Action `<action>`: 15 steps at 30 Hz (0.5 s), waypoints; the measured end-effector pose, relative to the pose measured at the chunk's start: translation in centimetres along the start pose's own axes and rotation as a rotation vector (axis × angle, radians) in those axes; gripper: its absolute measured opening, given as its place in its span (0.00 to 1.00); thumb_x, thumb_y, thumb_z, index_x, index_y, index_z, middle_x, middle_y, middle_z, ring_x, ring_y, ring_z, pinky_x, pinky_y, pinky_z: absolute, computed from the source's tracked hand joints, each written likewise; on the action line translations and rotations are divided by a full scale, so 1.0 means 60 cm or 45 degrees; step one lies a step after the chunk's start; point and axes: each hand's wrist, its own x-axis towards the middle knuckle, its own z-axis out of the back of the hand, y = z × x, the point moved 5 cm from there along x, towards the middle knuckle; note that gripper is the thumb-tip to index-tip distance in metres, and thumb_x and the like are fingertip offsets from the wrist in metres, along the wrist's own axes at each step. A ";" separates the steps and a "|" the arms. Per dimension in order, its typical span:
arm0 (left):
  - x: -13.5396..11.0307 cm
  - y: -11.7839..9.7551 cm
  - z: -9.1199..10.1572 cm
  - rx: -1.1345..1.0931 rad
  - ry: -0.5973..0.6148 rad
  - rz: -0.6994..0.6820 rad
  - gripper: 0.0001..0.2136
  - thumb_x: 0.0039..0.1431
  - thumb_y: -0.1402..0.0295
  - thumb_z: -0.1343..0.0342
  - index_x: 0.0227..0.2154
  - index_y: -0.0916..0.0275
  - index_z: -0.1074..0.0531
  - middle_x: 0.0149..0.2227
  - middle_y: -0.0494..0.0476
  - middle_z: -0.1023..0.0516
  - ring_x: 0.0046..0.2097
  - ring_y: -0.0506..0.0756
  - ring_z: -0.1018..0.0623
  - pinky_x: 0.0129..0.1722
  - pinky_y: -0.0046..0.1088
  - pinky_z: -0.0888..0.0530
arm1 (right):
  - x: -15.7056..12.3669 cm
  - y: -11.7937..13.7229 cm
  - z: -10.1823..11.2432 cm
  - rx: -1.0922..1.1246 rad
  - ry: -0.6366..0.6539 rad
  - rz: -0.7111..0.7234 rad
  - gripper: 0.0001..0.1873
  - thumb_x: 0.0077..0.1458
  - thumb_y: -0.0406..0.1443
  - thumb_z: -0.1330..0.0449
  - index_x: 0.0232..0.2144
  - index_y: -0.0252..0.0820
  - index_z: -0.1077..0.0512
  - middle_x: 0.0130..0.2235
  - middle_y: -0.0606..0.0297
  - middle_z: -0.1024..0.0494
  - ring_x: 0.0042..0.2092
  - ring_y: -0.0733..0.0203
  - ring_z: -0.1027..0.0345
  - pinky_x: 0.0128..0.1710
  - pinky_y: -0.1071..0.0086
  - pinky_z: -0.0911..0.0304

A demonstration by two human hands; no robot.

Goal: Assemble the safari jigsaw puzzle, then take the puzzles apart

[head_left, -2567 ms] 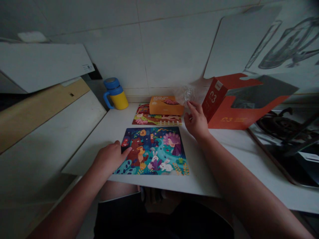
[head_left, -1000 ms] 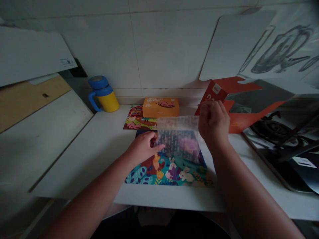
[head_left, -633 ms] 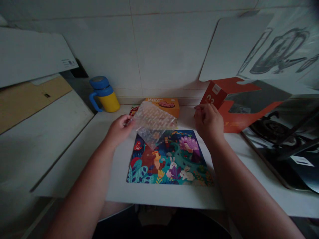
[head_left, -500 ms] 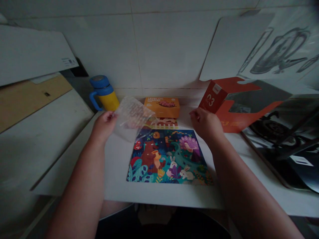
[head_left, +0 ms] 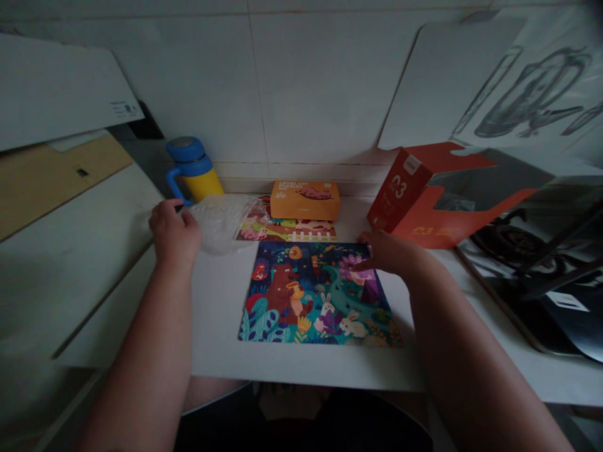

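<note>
A puzzle [head_left: 320, 301] with a bear, rabbits and a peacock lies flat on the white table [head_left: 301, 367] in front of me. My right hand [head_left: 389, 252] is at its upper right corner, thumb and fingers spread over the peacock area and the edge; it holds nothing. To the left, my left hand [head_left: 174, 231] is beside a crumpled clear plastic bag [head_left: 223, 223], with thumb and forefinger apart. The bag rests on the table and partly covers a second puzzle with a farm picture [head_left: 287, 231].
An orange puzzle box [head_left: 305, 201] stands at the back by the tiled wall. A blue and yellow jug [head_left: 194, 169] is behind my left hand. On the right are an open red box [head_left: 424, 194] and a gas stove [head_left: 527, 276]; white boards [head_left: 66, 88] lean at left.
My left hand has moved left and lowered the plastic bag from the air onto the table, its fingers parting. The right hand has come down to the puzzle's corner and opened from a fist.
</note>
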 end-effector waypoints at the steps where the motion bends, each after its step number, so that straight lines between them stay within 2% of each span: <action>1: -0.011 -0.029 0.009 -0.003 -0.049 -0.076 0.18 0.70 0.61 0.54 0.58 0.60 0.32 0.61 0.64 0.27 0.67 0.70 0.32 0.66 0.53 0.36 | 0.001 -0.001 -0.002 0.004 -0.003 -0.005 0.34 0.49 0.52 0.25 0.52 0.38 0.22 0.47 0.46 0.17 0.45 0.42 0.20 0.41 0.61 0.29; 2: -0.023 -0.058 0.015 -0.032 -0.054 -0.149 0.18 0.72 0.60 0.54 0.58 0.60 0.32 0.60 0.63 0.27 0.65 0.67 0.30 0.63 0.49 0.33 | 0.002 -0.003 -0.004 0.003 -0.003 -0.008 0.36 0.49 0.53 0.26 0.53 0.38 0.23 0.48 0.45 0.17 0.46 0.42 0.20 0.41 0.60 0.29; 4: -0.050 -0.115 0.012 -0.185 0.060 -0.247 0.16 0.73 0.58 0.54 0.54 0.61 0.30 0.51 0.58 0.21 0.51 0.59 0.22 0.51 0.40 0.25 | 0.002 -0.005 -0.008 -0.004 0.004 -0.007 0.37 0.50 0.54 0.27 0.55 0.36 0.24 0.50 0.43 0.19 0.46 0.42 0.20 0.42 0.60 0.29; 5: -0.065 -0.142 0.003 -0.254 0.193 -0.311 0.15 0.74 0.58 0.54 0.51 0.60 0.28 0.46 0.56 0.19 0.44 0.56 0.21 0.48 0.37 0.24 | 0.003 -0.005 -0.010 -0.006 0.004 -0.006 0.38 0.50 0.54 0.27 0.55 0.36 0.24 0.50 0.43 0.19 0.46 0.42 0.20 0.43 0.59 0.29; 7: -0.099 -0.188 -0.029 -0.281 0.539 -0.496 0.14 0.74 0.59 0.54 0.45 0.59 0.25 0.42 0.56 0.18 0.43 0.56 0.20 0.48 0.35 0.24 | 0.002 -0.006 -0.011 -0.008 0.002 -0.014 0.38 0.49 0.54 0.26 0.54 0.36 0.24 0.51 0.43 0.20 0.47 0.42 0.21 0.44 0.59 0.29; 8: -0.114 -0.203 -0.045 -0.256 0.663 -0.577 0.14 0.74 0.60 0.54 0.42 0.59 0.25 0.42 0.57 0.18 0.44 0.57 0.20 0.50 0.35 0.25 | 0.002 -0.006 -0.011 -0.006 0.006 -0.025 0.38 0.47 0.53 0.25 0.54 0.36 0.24 0.52 0.43 0.20 0.47 0.42 0.21 0.44 0.60 0.28; 9: -0.128 -0.210 -0.060 -0.208 0.760 -0.647 0.14 0.73 0.62 0.54 0.41 0.60 0.24 0.43 0.59 0.18 0.47 0.58 0.20 0.53 0.37 0.25 | 0.001 -0.007 -0.010 0.000 0.014 -0.038 0.38 0.45 0.52 0.23 0.53 0.36 0.24 0.52 0.43 0.20 0.47 0.42 0.21 0.43 0.60 0.28; 11: -0.145 -0.208 -0.087 -0.085 0.851 -0.717 0.13 0.72 0.64 0.53 0.43 0.61 0.23 0.47 0.63 0.19 0.54 0.63 0.22 0.60 0.42 0.28 | -0.001 -0.007 -0.009 0.019 0.038 -0.053 0.39 0.43 0.51 0.22 0.53 0.37 0.24 0.50 0.45 0.20 0.46 0.42 0.21 0.42 0.61 0.28; 15: -0.155 -0.170 -0.114 0.054 0.924 -0.705 0.17 0.70 0.62 0.49 0.55 0.63 0.26 0.63 0.69 0.26 0.67 0.65 0.29 0.71 0.46 0.39 | -0.005 -0.009 -0.010 0.075 0.079 -0.051 0.41 0.39 0.51 0.21 0.52 0.38 0.24 0.49 0.47 0.20 0.42 0.46 0.21 0.39 0.62 0.29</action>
